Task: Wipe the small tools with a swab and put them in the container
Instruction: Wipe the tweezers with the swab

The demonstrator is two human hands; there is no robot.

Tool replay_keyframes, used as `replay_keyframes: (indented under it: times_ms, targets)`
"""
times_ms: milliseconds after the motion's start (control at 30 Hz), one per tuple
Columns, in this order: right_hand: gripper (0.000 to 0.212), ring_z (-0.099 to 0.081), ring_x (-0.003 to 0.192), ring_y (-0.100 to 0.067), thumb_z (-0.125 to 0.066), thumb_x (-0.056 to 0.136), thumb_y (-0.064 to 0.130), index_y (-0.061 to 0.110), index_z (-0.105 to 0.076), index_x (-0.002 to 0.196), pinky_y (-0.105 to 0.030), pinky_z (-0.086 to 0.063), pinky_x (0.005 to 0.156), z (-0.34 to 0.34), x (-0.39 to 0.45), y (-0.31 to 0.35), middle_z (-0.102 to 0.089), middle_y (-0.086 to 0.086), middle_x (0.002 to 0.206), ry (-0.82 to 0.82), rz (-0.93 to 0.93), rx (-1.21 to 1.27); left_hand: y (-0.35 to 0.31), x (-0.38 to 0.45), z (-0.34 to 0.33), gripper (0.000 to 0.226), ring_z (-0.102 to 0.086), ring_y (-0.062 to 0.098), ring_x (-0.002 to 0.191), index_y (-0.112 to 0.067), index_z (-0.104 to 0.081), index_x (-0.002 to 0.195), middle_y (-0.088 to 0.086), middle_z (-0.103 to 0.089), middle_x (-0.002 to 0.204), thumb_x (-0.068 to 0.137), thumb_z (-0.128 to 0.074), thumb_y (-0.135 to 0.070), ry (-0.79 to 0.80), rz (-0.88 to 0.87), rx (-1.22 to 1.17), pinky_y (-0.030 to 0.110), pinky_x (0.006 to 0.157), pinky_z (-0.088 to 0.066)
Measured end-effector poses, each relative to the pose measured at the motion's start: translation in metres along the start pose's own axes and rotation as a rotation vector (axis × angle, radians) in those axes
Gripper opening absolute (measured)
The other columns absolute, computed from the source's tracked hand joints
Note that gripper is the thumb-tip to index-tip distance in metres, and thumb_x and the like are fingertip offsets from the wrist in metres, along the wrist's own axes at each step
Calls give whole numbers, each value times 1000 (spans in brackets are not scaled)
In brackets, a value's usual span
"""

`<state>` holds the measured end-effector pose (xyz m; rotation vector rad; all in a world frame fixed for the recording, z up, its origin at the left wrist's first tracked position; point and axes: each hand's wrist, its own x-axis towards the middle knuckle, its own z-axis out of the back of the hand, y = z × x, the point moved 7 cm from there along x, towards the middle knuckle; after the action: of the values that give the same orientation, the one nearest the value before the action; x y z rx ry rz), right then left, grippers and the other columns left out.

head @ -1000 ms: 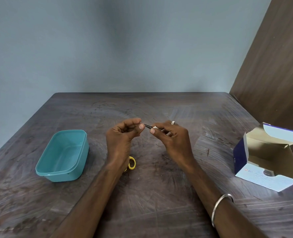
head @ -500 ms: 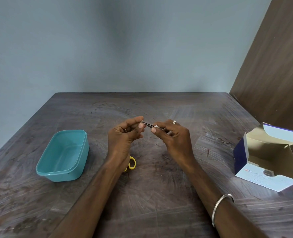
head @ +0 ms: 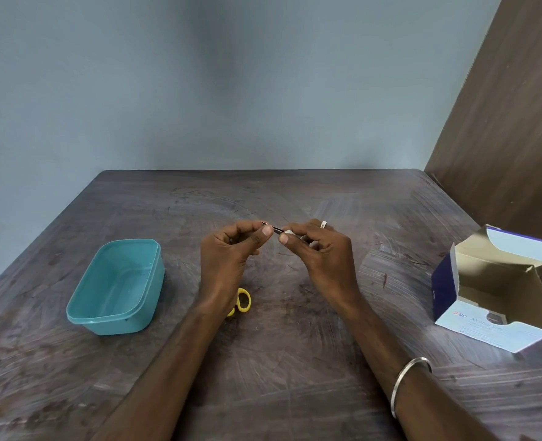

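Here, left hand [head: 228, 249] fingers pinching thin tool [head: 276, 230], right hand [head: 319, 249] seemingly pinching swab [head: 289, 232]

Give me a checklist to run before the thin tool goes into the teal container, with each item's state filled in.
1. Left hand pinches the thin metal tool: ok.
2. Right hand holds the white swab against the tool: ok.
3. Whole tool wiped: cannot tell, most of it is hidden by fingers.
4. Teal container open, lid off, on the table to the left of the hands: ok.
5. Container holds no tools yet: ok, only bare floor shows.
6. Yellow-handled scissors wiped: cannot tell; they lie on the table, partly hidden behind the left wrist.
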<state>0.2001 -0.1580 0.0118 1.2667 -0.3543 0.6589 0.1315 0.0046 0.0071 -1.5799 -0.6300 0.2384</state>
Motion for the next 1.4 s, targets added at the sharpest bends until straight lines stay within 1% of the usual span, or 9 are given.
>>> replay_keyframes:
  times_ms: [300,700,833,933,1000,1067,1167,1267,1400]
  targets:
    - [12,-62,80,-3,-77,87,18,15,-79,98,-13,-45,62,-1,0,2,-71,5,85,-1,11,-9,2,1,-2,9,-70,16,83,-12,-75,88,3,-76,89,81,-78,-18,51,-14,30,32,68,-57]
    - [12,-63,80,-7,-76,87,21,18,-78,99,-15,-47,62,-5,-3,3,-71,8,86,2,14,3,10,1,-5,18,-70,26,91,-6,-72,87,13,-74,95,79,-78,-21,112,93,-38,39,72,-57]
    - [12,-66,89,-5,-74,89,27,24,-77,100,-14,-49,65,-8,-4,0,-73,12,94,26,-82,58,5,0,-7,17,-71,23,92,-5,-73,95,11,-75,94,84,-75,-18,94,48,1,34,72,-59]
    - [11,-68,96,-9,-72,91,29,26,-78,100,-30,-58,70,-3,-3,-8,-74,12,100,-26,-191,159,3,0,-3,18,-73,22,93,-4,-71,98,8,-77,93,85,-74,-16,35,40,-34,33,73,-59]
    - [10,-68,93,-11,-72,91,26,25,-79,98,-33,-59,66,3,-1,-12,-73,9,102,-100,-260,240,3,0,-2,19,-74,21,93,-2,-69,101,6,-78,92,87,-73,-14,18,38,-49,34,73,-59]
    - [10,-65,83,-7,-72,92,24,31,-77,96,-26,-55,57,9,-2,-17,-74,7,101,-167,-347,325,3,-1,-4,18,-74,19,90,-2,-70,102,6,-78,89,88,-72,-14,28,29,-32,32,71,-58]
    - [13,-61,74,-8,-71,92,21,31,-75,99,-26,-55,55,10,-6,-25,-74,6,89,-212,-482,411,5,-2,-7,17,-72,15,80,-7,-74,105,5,-76,83,90,-70,-14,53,13,11,25,64,-57]
    - [19,-61,74,-11,-69,93,20,17,-75,111,-28,-55,55,2,-8,-28,-74,1,85,-149,-560,470,8,-3,-10,19,-71,16,74,-8,-74,109,4,-74,81,92,-67,-11,97,23,15,25,60,-57]
    - [18,-66,79,-10,-68,93,23,15,-78,107,-30,-57,59,-11,-11,-24,-77,-4,94,-28,-573,516,9,-4,-12,17,-69,20,65,-8,-74,106,10,-73,83,92,-65,-4,123,28,-17,28,57,-58]
